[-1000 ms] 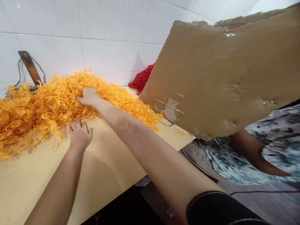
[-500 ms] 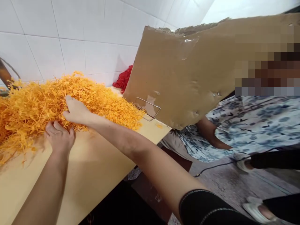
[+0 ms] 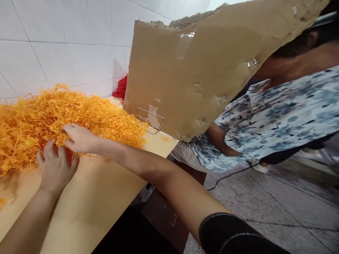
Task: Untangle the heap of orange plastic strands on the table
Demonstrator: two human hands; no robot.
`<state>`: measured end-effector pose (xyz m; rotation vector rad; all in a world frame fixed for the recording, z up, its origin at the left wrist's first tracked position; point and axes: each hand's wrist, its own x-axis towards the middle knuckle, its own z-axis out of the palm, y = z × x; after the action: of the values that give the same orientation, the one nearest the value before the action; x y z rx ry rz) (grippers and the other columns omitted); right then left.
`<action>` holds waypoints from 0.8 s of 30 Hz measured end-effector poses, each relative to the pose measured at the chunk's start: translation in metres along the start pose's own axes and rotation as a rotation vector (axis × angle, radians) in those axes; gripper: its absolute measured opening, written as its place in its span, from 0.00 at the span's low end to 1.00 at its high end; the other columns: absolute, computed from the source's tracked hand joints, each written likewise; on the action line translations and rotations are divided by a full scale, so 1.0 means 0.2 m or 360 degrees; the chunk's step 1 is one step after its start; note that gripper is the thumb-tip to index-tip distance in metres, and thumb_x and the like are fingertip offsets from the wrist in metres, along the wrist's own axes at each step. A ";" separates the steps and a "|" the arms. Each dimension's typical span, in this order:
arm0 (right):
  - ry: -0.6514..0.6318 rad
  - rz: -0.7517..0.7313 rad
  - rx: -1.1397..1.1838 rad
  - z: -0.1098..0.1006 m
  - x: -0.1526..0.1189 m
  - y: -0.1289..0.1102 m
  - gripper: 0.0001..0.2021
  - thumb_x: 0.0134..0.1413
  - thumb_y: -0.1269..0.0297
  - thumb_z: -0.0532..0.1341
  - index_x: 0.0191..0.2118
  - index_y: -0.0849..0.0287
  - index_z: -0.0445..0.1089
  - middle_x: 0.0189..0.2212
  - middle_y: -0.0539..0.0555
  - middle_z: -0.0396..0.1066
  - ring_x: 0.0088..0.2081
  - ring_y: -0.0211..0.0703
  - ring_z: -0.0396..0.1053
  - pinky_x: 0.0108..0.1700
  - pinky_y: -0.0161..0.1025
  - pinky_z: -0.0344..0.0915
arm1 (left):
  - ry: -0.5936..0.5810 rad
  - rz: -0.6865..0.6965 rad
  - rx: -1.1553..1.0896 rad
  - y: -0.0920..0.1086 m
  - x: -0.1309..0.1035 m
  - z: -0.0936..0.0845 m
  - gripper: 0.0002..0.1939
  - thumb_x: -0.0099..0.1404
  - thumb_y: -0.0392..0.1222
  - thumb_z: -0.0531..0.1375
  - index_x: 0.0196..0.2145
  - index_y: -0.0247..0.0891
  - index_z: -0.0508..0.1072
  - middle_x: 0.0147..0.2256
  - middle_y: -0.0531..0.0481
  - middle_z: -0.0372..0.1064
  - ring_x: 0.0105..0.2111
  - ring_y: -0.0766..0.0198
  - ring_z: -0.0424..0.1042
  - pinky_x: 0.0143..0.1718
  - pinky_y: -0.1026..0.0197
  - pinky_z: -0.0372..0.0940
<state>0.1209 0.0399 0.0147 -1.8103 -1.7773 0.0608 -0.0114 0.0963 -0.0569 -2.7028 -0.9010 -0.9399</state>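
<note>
A long heap of orange-yellow artificial plant strands, thin and branching, lies along the left of the table. My left hand rests at the heap's near edge, palm down with fingers spread and their tips touching the strands. Just beyond it to the right, my right hand reaches over the heap's front. Its forefinger and thumb are apart, with the fingertips against the strands; no strand can be made out in its grasp. The remaining fingers of that hand are partly hidden.
A cardboard sheet stands upright at the table's far end, with a wire frame at its foot. Behind it shows a red bundle. Another person in a floral top is beyond the cardboard. A black cable hangs near the floor.
My view has turned to the right, so the heap and cardboard appear farther left. Both hands have drawn slightly nearer to me along the heap, and my left fingers are spread wider.
</note>
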 end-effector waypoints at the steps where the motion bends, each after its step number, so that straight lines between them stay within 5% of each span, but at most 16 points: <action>1: -0.0013 -0.0010 0.0011 -0.01 -0.01 0.00 0.13 0.55 0.68 0.49 0.46 0.63 0.60 0.48 0.61 0.65 0.47 0.45 0.65 0.47 0.41 0.63 | -0.0022 -0.0006 0.0027 0.00 0.02 0.03 0.29 0.59 0.53 0.51 0.56 0.42 0.58 0.65 0.42 0.40 0.64 0.41 0.44 0.62 0.37 0.39; 4: -0.0071 -0.0075 0.0027 -0.02 -0.05 -0.02 0.13 0.53 0.69 0.49 0.45 0.63 0.61 0.46 0.59 0.66 0.46 0.44 0.65 0.48 0.39 0.62 | -0.0239 -0.0124 0.0196 0.01 0.10 0.10 0.31 0.61 0.52 0.49 0.59 0.34 0.58 0.65 0.36 0.41 0.65 0.38 0.36 0.62 0.34 0.36; 8: -0.0059 -0.0019 -0.0072 0.03 -0.12 -0.04 0.12 0.52 0.71 0.50 0.42 0.65 0.64 0.43 0.59 0.68 0.46 0.45 0.65 0.48 0.39 0.60 | -0.0599 -0.0302 0.0265 0.01 0.16 0.14 0.31 0.62 0.45 0.47 0.61 0.31 0.56 0.60 0.30 0.52 0.65 0.40 0.41 0.61 0.37 0.42; 14: -0.0105 0.0007 -0.0213 0.06 -0.19 -0.07 0.12 0.52 0.72 0.49 0.40 0.61 0.65 0.42 0.59 0.70 0.41 0.46 0.67 0.40 0.39 0.58 | -0.0561 -0.0424 0.0108 -0.04 0.19 0.19 0.30 0.64 0.47 0.46 0.63 0.39 0.52 0.62 0.40 0.52 0.64 0.45 0.45 0.60 0.40 0.48; 24: -0.0215 0.0065 -0.0294 -0.03 -0.30 -0.09 0.08 0.51 0.73 0.47 0.29 0.57 0.61 0.33 0.57 0.71 0.34 0.46 0.67 0.36 0.40 0.57 | -0.0718 -0.0519 -0.0064 -0.07 0.24 0.13 0.33 0.61 0.47 0.50 0.62 0.35 0.50 0.60 0.36 0.55 0.59 0.47 0.55 0.58 0.50 0.55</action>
<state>0.1011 -0.0190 0.0057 -2.0156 -1.8928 0.0368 0.0238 0.1386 -0.0486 -2.9107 -1.4515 -0.3863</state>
